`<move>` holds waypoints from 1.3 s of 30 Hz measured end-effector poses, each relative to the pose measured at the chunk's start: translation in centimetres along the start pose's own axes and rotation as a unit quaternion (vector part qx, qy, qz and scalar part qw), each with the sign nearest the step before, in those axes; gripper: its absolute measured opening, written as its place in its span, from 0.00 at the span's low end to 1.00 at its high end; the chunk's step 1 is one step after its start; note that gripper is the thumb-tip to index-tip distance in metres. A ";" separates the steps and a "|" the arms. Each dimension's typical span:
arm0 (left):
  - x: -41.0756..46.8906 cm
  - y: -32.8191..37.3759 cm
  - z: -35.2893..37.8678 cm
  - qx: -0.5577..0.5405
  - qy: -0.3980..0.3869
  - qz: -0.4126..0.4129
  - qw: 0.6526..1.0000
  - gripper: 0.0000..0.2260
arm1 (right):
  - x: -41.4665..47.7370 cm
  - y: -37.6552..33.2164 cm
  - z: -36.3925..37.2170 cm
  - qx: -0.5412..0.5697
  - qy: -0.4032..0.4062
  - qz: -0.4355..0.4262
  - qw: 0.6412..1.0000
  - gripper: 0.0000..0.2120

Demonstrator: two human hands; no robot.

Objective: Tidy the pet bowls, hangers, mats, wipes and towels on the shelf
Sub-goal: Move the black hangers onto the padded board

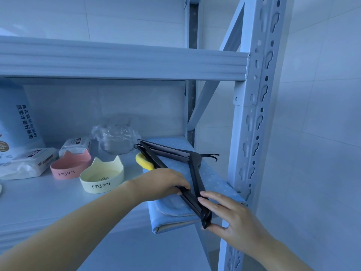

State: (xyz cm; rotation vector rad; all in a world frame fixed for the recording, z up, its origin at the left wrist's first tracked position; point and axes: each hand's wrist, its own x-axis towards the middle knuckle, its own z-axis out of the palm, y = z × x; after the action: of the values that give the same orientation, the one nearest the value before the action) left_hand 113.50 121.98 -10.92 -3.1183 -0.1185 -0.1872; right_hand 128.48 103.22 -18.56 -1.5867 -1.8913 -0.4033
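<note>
Widest way in: bare shelf board at front left, ahead of pink bowl and cream bowl. Upper beam caps headroom. Right end taken by folded blue mat with black hangers across it; upright post and diagonal brace wall off that side. Narrow gap between cream bowl and mat, yellow object lodged there. Back row crowded: wipes packs, clear plastic bag, tall printed bag far left.
</note>
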 end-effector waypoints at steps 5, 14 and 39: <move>0.7 -1.4 -0.3 0.003 -0.027 -0.001 1.000 0.10 | 1.1 0.4 0.8 0.000 -0.014 0.011 1.000 0.26; 2.0 -4.1 0.2 0.019 -0.020 0.031 0.999 0.11 | 3.1 1.7 1.7 0.004 -0.010 0.002 1.000 0.26; 3.4 -16.6 -2.6 -0.099 0.039 0.001 0.994 0.20 | 17.3 1.4 2.6 0.015 -0.117 0.218 0.969 0.19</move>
State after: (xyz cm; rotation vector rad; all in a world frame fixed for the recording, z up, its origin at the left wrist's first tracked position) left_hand 115.27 138.74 -7.79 -3.3024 -0.1012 -0.3415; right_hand 127.83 118.41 -9.74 -2.0349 -1.6313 0.0040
